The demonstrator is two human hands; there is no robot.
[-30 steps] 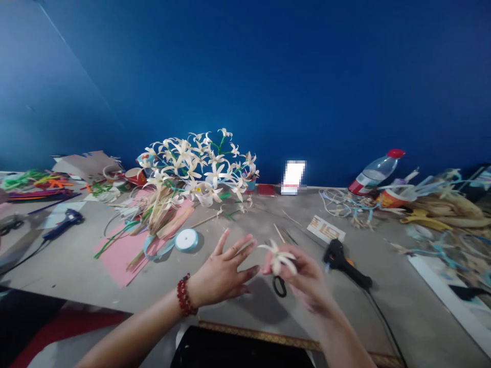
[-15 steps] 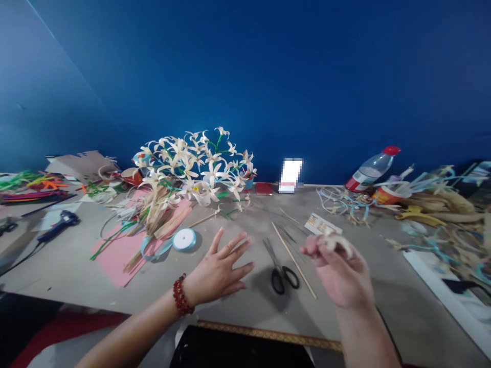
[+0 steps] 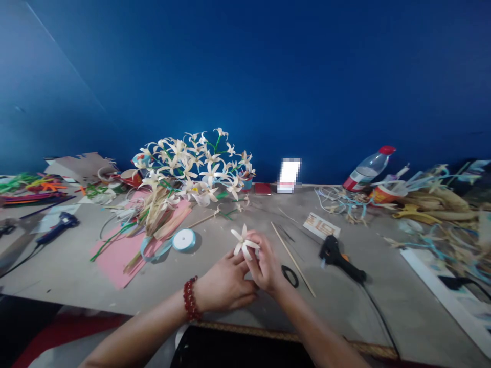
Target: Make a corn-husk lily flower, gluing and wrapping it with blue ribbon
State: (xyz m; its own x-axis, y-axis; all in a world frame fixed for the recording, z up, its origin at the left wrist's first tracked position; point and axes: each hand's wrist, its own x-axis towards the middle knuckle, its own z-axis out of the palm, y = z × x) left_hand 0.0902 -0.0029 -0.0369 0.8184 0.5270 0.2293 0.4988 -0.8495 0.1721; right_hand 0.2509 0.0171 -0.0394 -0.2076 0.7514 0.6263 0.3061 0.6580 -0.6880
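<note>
A white handmade flower (image 3: 243, 243) with narrow pointed petals faces up in my right hand (image 3: 264, 263), whose thumb and fingers are pinched on it. Close against that hand is my left hand (image 3: 226, 281), with a red bead bracelet (image 3: 191, 299) on the wrist. Its fingers bend inward under the flower, but their tips are hidden, so I cannot tell whether they grip anything. Scissors (image 3: 290, 276) lie partly covered by my right hand, one black handle loop showing. A thin wooden stick (image 3: 293, 259) lies just to the right.
A black glue gun (image 3: 341, 258) rests on the right, its cord running forward. Behind stand many white flowers (image 3: 192, 163). A blue ribbon roll (image 3: 184, 239) and pink paper (image 3: 115, 255) lie left. A bottle (image 3: 366, 171) and power strip (image 3: 441, 296) are at the right.
My right hand has come left to the middle, bringing the flower, which now faces up. My spread left hand has bent its fingers and met it. The glue gun is now uncovered; the scissors are mostly hidden.
</note>
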